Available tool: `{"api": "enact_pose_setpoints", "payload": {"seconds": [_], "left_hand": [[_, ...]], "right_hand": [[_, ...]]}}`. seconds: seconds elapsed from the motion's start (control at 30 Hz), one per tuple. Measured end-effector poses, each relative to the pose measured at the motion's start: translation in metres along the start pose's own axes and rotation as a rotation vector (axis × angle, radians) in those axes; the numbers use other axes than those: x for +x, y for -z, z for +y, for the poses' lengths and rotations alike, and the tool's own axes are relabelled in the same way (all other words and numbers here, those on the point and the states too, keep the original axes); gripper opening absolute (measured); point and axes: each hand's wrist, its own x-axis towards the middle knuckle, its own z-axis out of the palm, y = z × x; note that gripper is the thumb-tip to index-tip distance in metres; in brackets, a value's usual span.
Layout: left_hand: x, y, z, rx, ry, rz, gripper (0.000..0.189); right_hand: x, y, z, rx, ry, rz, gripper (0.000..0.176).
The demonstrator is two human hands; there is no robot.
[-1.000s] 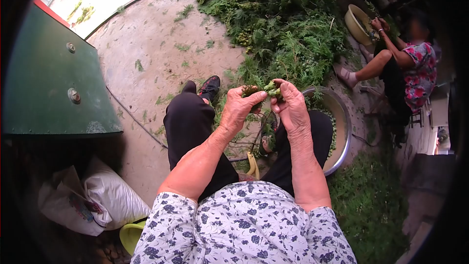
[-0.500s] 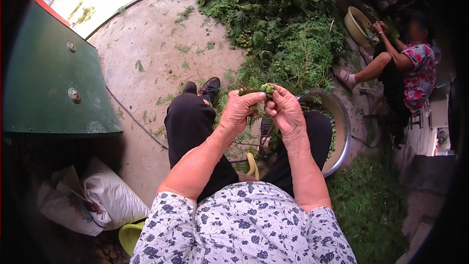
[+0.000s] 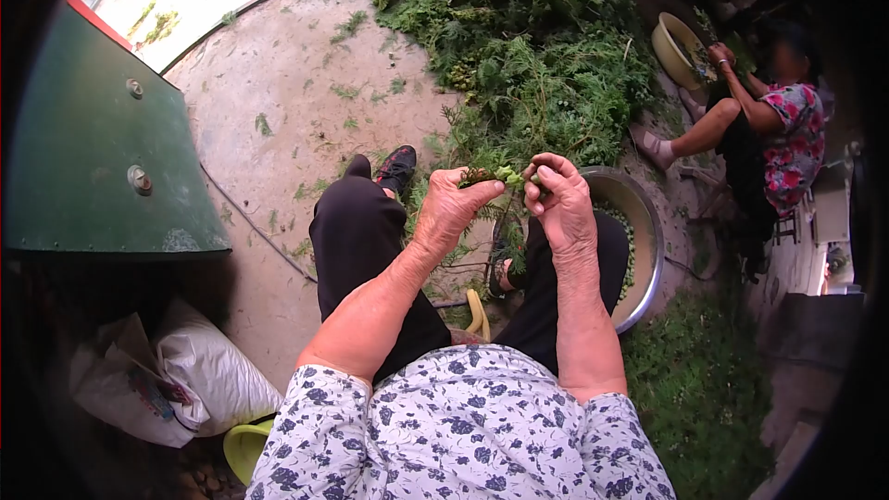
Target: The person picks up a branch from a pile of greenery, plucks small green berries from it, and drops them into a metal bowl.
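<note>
Between finger and thumb, my left hand (image 3: 451, 207) pinches a green sprig (image 3: 505, 176) with small light-green cones at its tip; its feathery leaves hang below. Just right of that tip, my right hand (image 3: 561, 202) has its fingers curled around small green pieces. The two hands are slightly apart above my knees. Beside my right knee, a wide metal basin (image 3: 656, 264) holds many small green cones, partly hidden by my leg and arm.
A large heap of green branches (image 3: 546, 65) lies ahead, with more greenery at lower right. Another person (image 3: 787, 130) sits at right by a yellow basin (image 3: 663, 46). A green metal box (image 3: 102, 148) and white sacks (image 3: 218, 375) are at left.
My right hand has moved right, away from the sprig tip, with small green pieces in its fingers. My left hand has stayed nearly in place.
</note>
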Motion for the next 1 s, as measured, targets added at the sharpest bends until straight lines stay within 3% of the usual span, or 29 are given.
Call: {"api": "enact_pose_setpoints", "payload": {"seconds": [0.1, 0.27, 0.37, 0.4, 0.43, 0.47, 0.5, 0.57, 0.73, 0.83, 0.97, 1.0], "left_hand": [[-0.001, -0.002, 0.002, 0.154, -0.043, 0.014, 0.011], [0.002, -0.001, -0.004, 0.324, -0.313, -0.041, 0.014], [-0.004, -0.002, 0.010, 0.348, -0.164, -0.085, 0.012], [-0.003, -0.001, 0.007, 0.349, -0.164, -0.087, 0.012], [-0.002, 0.001, 0.002, 0.149, -0.069, -0.100, 0.013], [-0.001, 0.001, 0.001, -0.051, 0.025, -0.113, 0.014], [-0.001, 0.001, 0.001, -0.053, 0.025, -0.116, 0.014], [-0.002, -0.002, 0.004, -0.210, 0.110, -0.088, 0.012], [-0.002, -0.002, 0.009, -0.183, 0.132, -0.020, 0.014], [-0.002, -0.001, 0.011, -0.229, 0.144, 0.002, 0.014], [0.001, 0.003, 0.010, -0.253, 0.134, 0.008, 0.014], [0.000, 0.003, 0.013, -0.284, 0.146, 0.013, 0.014]], "right_hand": [[-0.005, -0.011, 0.002, -0.236, 0.040, 0.019, 0.022], [-0.009, -0.025, 0.012, -0.637, 0.113, -0.013, 0.027], [-0.007, -0.022, 0.012, -0.760, 0.138, -0.016, 0.021], [-0.009, -0.024, 0.008, -0.585, 0.013, -0.004, 0.019], [-0.010, -0.025, 0.006, -0.409, -0.109, 0.008, 0.018], [-0.009, -0.023, 0.009, -0.284, -0.125, -0.006, 0.018], [-0.009, -0.019, 0.009, -0.286, -0.124, -0.004, 0.018], [-0.009, -0.015, 0.003, 0.055, -0.194, -0.023, 0.019], [-0.041, -0.020, -0.044, -0.120, 0.070, 0.049, 0.020], [-0.054, 0.017, -0.072, -0.194, 0.276, 0.124, 0.022], [-0.066, 0.092, -0.084, -0.554, 0.349, 0.519, 0.027], [-0.067, 0.111, -0.084, -0.555, 0.347, 0.525, 0.027]]}}
